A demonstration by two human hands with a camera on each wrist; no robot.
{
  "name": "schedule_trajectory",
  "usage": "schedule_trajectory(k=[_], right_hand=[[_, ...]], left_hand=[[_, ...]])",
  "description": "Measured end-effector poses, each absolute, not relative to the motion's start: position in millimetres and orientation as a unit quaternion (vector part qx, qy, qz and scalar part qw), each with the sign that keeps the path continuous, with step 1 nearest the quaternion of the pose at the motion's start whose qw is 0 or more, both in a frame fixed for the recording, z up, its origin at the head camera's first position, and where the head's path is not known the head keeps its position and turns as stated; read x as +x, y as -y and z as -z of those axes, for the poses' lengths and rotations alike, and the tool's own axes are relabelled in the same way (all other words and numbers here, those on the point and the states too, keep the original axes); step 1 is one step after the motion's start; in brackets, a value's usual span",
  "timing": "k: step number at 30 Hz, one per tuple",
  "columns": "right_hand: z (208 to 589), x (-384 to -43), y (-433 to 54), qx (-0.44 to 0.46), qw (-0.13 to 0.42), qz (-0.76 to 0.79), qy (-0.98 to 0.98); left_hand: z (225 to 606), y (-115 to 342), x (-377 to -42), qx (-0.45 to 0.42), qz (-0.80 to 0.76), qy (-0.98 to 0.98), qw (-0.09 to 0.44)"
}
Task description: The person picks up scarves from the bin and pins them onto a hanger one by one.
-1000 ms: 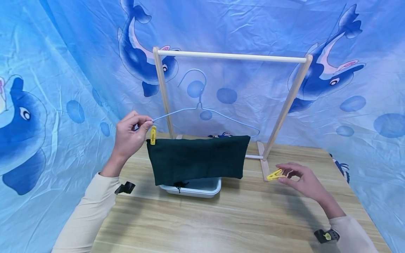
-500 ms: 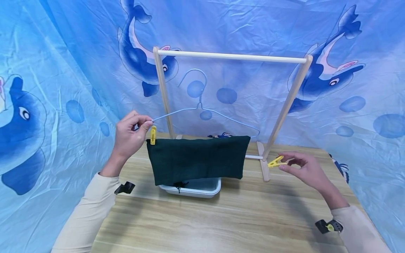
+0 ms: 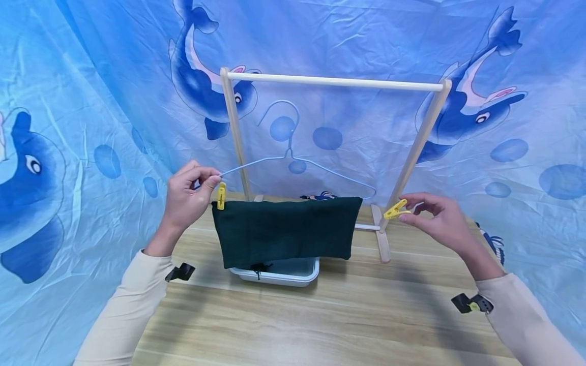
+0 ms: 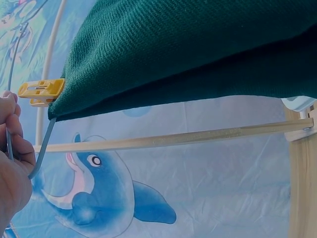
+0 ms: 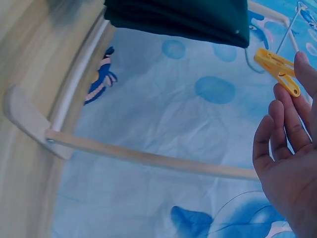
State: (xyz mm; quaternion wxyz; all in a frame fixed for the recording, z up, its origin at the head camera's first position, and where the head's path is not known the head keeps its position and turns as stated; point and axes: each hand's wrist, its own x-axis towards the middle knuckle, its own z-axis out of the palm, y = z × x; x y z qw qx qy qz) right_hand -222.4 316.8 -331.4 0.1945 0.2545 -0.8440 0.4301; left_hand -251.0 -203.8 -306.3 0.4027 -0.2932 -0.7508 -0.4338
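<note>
My left hand (image 3: 189, 190) pinches the left end of a light-blue wire hanger (image 3: 256, 161), holding it up by its corner. Over the hanger's lower bar hangs a folded dark green cloth (image 3: 288, 231). One yellow clothespin (image 3: 222, 196) grips the cloth's upper left corner, just below my left fingers; the left wrist view shows this clothespin (image 4: 42, 91) at the cloth's edge. Off to the right, my right hand (image 3: 435, 218) pinches a second yellow clothespin (image 3: 396, 209) between thumb and fingers. In the right wrist view that clothespin (image 5: 276, 72) is near the cloth's right corner, apart from it.
Behind the hanger stands a rack with wooden posts (image 3: 414, 152) and a white top rail (image 3: 334, 81). A white basin (image 3: 279, 279) sits on the wooden table (image 3: 293, 325), partly hidden beneath the cloth. A blue dolphin-print curtain (image 3: 357, 40) surrounds the table.
My right hand has risen with its clothespin and come up beside the rack's right post, nearer the height of the cloth's top edge. The left hand, hanger and cloth have stayed put.
</note>
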Motion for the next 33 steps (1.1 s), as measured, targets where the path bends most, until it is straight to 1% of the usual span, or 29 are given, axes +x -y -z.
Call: schedule_trajectory(k=[9, 15, 24, 33], right_hand=[[309.4, -227.7, -301.1, 0.28, 0.228, -0.389, 0.848], [301.1, -231.5, -289.4, 0.279, 0.256, -0.344, 0.859], [296.0, -239.3, -272.8, 0.287, 0.276, -0.331, 0.856], [298.2, -249.9, -260.6, 0.336, 0.315, -0.334, 0.822]], left_hand=[[305.4, 202.7, -251.3, -0.293, 0.431, 0.751, 0.406], [304.4, 202.5, -250.5, -0.293, 0.431, 0.751, 0.406], [306.0, 202.5, -249.9, -0.29, 0.437, 0.748, 0.407], [305.7, 202.1, -250.1, -0.284, 0.436, 0.751, 0.408]])
